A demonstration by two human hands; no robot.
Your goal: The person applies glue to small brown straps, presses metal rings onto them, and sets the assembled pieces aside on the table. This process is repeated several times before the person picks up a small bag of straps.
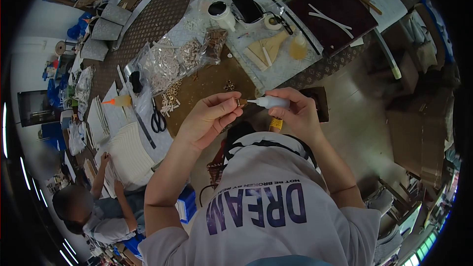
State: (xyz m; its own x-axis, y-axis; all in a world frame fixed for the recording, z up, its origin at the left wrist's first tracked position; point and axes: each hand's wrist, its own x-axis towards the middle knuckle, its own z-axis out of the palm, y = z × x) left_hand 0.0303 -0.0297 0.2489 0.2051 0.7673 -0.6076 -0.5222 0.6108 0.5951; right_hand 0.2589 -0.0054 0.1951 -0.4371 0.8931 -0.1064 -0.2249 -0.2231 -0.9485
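My left hand (212, 118) is closed, pinching a small brown piece with gold-coloured metal (241, 103) between thumb and fingertips. Its exact kind is too small to make out. In my right hand (300, 113) is a small pale squeeze bottle with a narrow nozzle (274, 102), held sideways. The nozzle tip points left and is at or very near the brown piece; contact cannot be made out. Just beyond my hands, a few gold-coloured metal rings (229, 85) lie on a brown board (202, 88). More small gold-coloured and pale pieces (171, 96) are heaped farther left.
Plastic bags of small parts (170, 61) lie behind the board. Black scissors (157, 118) and an orange-tipped bottle (118, 101) are to the left. A white mug (221, 16) and a phone (247, 6) stand farther back. Another person (101, 212) works at lower left. Cardboard boxes (414, 133) are at right.
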